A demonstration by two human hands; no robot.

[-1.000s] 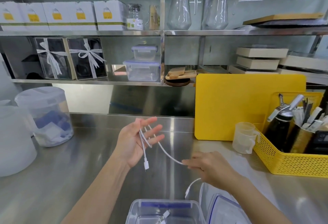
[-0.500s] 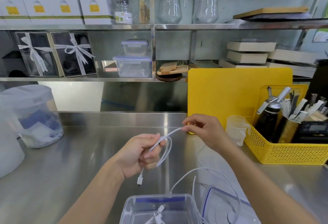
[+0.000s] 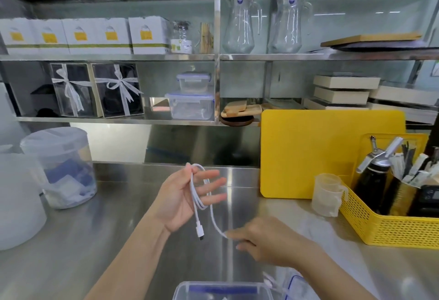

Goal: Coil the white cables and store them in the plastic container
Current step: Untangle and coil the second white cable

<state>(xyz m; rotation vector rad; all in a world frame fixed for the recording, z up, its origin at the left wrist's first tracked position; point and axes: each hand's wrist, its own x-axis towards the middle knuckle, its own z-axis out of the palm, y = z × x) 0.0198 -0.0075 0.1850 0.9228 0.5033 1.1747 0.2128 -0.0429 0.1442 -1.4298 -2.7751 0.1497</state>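
Note:
My left hand (image 3: pixel 184 195) is raised palm-up over the steel counter, fingers spread, with a white cable (image 3: pixel 196 201) looped over them. One loop hangs down the palm and a plug end (image 3: pixel 200 232) dangles below it. My right hand (image 3: pixel 262 240), lower and to the right, pinches the running part of the same cable. A clear plastic container (image 3: pixel 222 292) with a blue-trimmed rim sits at the bottom edge, below both hands. Its lid (image 3: pixel 294 286) lies just to its right, mostly hidden by my right arm.
A yellow cutting board (image 3: pixel 330 152) leans at the back right. Beside it stand a small clear measuring cup (image 3: pixel 327 195) and a yellow basket (image 3: pixel 389 226) of tools. Two translucent tubs (image 3: pixel 61 166) stand at the left. Shelves above carry boxes, jugs and containers.
My left hand opened and lifted, with more cable looped over its fingers. My right hand dropped from up near the cutting board to low right, drawing the cable down.

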